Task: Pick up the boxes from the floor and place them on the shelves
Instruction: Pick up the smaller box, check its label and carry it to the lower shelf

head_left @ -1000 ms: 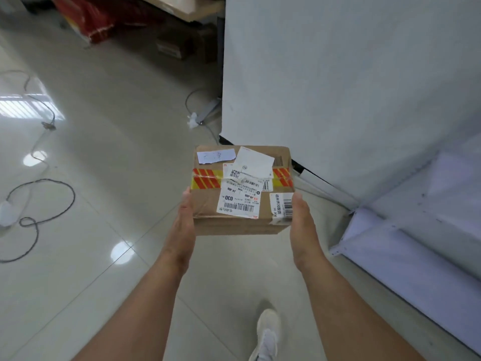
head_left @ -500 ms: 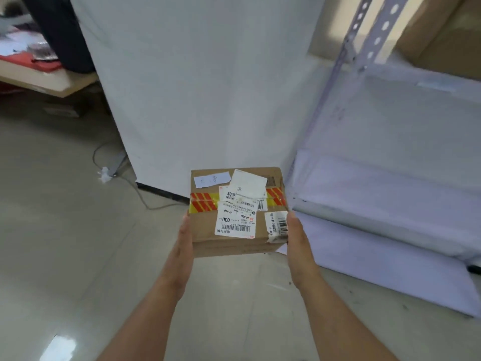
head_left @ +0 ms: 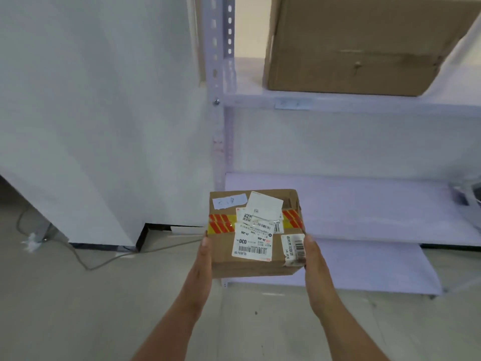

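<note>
A small cardboard box [head_left: 222,252] with white shipping labels and red-and-yellow tape is held in front of me, level with the lower shelf [head_left: 364,204] of a white metal rack. My left hand [head_left: 204,259] presses flat against its left side. My right hand [head_left: 313,259] presses against its right side. The box hangs above the floor, just in front of the rack's left front corner. A large plain cardboard box [head_left: 351,45] stands on the upper shelf [head_left: 364,102].
The rack's perforated upright post [head_left: 221,74] rises just left of the shelves. A white cloth-covered panel [head_left: 99,113] hangs at the left, with a grey cable [head_left: 86,265] trailing on the floor below. A dark object [head_left: 468,194] sits at the lower shelf's right end.
My view has swung right and up from the open floor to face the rack. The box, still gripped by both hands, has come closer to the lower shelf.
</note>
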`<state>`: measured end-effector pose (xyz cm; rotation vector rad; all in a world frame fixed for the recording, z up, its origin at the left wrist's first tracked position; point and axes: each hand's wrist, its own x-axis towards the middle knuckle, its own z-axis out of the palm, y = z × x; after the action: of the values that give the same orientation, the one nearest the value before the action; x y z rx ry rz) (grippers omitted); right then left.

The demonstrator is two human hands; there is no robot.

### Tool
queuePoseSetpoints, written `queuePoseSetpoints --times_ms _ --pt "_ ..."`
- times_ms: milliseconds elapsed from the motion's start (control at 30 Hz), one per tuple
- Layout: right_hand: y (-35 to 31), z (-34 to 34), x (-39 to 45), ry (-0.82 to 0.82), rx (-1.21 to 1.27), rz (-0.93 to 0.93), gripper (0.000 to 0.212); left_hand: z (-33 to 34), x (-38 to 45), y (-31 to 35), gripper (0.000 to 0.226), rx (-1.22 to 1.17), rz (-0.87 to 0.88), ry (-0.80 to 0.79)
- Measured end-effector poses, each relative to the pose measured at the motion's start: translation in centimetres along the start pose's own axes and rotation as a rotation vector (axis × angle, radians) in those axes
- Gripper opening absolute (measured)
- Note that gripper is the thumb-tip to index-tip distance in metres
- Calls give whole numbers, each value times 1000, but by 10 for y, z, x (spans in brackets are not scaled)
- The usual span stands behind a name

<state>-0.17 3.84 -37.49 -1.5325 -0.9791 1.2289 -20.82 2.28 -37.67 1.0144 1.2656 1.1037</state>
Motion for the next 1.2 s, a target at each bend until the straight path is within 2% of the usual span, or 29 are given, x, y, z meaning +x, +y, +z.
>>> queuePoseSetpoints --times_ms 67,167,267,433,567,600,667,767,833,933,1033,1200 --pt "-6 -23 23 14 -3 4 61 26 21 1 49 5 0 -19" --pt "-13 -48 57 7 -7 -10 49 57 54 -1 55 23 20 -56" --pt "-10 -64 89 3 -20 -2 51 76 86 -7 59 33 17 -77" --pt "8 -71 136 30 -13 41 43 95 133 -15 46 15 29 -81" --pt "18 -69 169 8 -16 40 38 97 171 -25 52 59 48 -98" --pt "19 -69 177 -12 -14 44 38 97 181 -31 48 79 45 -109" --pt "24 -69 193 -61 -12 50 42 97 197 -42 44 111 0 -143" --pt "42 -73 213 -163 -4 64 55 94 213 -63 80 190 -68 -173" --pt "54 -76 222 -220 14 73 67 94 218 -70 94 266 -69 -166" --pt "62 -78 231 -214 30 98 80 98 227 -73 87 401 -44 -124" --pt "65 -77 235 -140 -16 91 76 101 229 -71 80 524 -21 -74" --pt "65 -78 248 -74 -261 57 71 105 238 -67 77 645 -9 -24"
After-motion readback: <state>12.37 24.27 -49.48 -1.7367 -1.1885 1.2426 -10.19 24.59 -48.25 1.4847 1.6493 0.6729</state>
